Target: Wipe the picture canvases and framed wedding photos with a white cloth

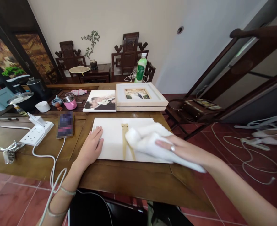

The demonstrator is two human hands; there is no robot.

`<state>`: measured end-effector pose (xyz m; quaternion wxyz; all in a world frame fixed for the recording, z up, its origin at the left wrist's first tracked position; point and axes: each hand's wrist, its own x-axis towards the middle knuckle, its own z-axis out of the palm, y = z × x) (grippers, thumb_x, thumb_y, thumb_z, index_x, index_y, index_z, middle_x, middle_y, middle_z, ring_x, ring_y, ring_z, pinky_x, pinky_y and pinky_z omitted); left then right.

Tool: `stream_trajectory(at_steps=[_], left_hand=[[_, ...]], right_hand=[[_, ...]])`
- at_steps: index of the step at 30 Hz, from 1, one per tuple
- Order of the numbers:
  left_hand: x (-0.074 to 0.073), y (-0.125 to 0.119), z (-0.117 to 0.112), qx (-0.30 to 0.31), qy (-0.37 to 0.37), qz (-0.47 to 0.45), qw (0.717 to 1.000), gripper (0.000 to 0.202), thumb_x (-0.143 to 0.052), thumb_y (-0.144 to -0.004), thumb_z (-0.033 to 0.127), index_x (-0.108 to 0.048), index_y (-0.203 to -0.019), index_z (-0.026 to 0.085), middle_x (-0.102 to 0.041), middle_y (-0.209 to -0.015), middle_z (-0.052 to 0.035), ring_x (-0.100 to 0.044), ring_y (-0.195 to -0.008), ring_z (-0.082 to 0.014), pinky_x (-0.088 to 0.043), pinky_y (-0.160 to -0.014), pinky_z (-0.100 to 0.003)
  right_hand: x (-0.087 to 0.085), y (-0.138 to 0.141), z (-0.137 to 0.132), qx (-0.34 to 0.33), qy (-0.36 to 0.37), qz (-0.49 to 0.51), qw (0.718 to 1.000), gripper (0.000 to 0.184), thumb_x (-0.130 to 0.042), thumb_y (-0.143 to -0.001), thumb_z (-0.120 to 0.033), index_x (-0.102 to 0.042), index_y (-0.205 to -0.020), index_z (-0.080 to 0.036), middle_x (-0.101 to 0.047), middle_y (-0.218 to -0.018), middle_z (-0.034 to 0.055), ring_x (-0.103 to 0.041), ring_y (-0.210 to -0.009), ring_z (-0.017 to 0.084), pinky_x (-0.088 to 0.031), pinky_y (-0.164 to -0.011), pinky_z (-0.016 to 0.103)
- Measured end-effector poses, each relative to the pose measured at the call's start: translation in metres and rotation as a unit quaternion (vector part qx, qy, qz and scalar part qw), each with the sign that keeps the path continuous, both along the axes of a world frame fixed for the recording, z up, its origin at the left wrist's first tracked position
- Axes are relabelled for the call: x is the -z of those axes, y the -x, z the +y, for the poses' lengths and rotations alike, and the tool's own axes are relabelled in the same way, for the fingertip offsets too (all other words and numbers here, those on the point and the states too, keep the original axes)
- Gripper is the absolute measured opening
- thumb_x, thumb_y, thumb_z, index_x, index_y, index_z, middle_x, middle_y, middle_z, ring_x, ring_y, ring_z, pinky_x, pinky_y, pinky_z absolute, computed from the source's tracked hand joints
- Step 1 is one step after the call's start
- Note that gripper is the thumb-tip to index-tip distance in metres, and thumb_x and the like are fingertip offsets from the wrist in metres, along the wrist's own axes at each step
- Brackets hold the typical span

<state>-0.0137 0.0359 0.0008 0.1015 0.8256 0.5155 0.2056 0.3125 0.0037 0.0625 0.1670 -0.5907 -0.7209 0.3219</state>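
A white album cover (pixel 112 138) lies flat on the wooden table (pixel 133 182), with a tan ribbon (pixel 125 138) across its middle. My left hand (pixel 91 147) rests flat on the cover's left edge, fingers stretched out. My right hand (pixel 176 149) presses a white cloth (pixel 148 138) onto the cover's right part, fingers lying over the cloth and gripping it.
Behind the cover lie a photo print (pixel 100 100) and a white framed picture box (pixel 140 96), with a green bottle (pixel 140 67) beyond. A phone (pixel 65 124), a white power strip (pixel 37 130) with cable, a pink pot (pixel 69 102) and cups sit left. Cables trail on the floor right.
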Motion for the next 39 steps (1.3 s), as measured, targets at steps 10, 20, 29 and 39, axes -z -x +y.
stream_trajectory(at_steps=[10,20,29,39], left_hand=[[-0.001,0.0,0.0,-0.001,0.006,0.001,1.0,0.047,-0.032,-0.097,0.026,-0.043,-0.14,0.01,-0.039,-0.15,-0.0146,-0.029,-0.142,-0.0243,-0.021,-0.117,-0.049],[0.0,0.0,0.0,0.004,0.003,-0.005,1.0,0.046,-0.033,-0.096,0.024,-0.043,-0.139,0.011,-0.039,-0.149,-0.0153,-0.029,-0.142,-0.0257,-0.022,-0.116,-0.05],[-0.002,-0.002,-0.001,0.004,0.004,-0.002,1.0,0.046,-0.033,-0.096,0.022,-0.043,-0.139,0.011,-0.039,-0.149,-0.0157,-0.029,-0.142,-0.0257,-0.023,-0.116,-0.052],[0.0,-0.002,0.0,-0.002,0.003,-0.003,1.0,0.046,-0.028,-0.098,0.024,-0.043,-0.139,0.008,-0.04,-0.148,-0.0168,-0.03,-0.141,-0.0254,-0.023,-0.116,-0.05]], right_hand=[[0.033,0.071,0.058,0.053,-0.088,0.065,0.993,0.058,-0.037,-0.09,-0.062,-0.065,-0.12,-0.021,-0.055,-0.138,0.0083,-0.022,-0.144,0.034,-0.017,-0.116,0.055],[-0.007,0.075,-0.035,-0.246,0.009,0.07,0.967,0.038,-0.046,-0.092,-0.05,-0.069,-0.11,-0.025,-0.059,-0.134,0.0051,-0.035,-0.138,0.03,-0.025,-0.114,0.05],[0.02,0.052,0.048,-0.075,-0.039,0.138,0.987,0.059,-0.039,-0.085,-0.069,-0.066,-0.074,-0.017,-0.07,-0.084,0.0068,-0.062,-0.086,0.029,-0.046,-0.087,0.042],[0.034,0.121,0.063,-0.116,-0.238,-0.023,0.964,0.037,-0.04,-0.097,-0.037,-0.067,-0.105,-0.014,-0.065,-0.123,0.0164,-0.042,-0.134,0.032,-0.015,-0.114,0.059]])
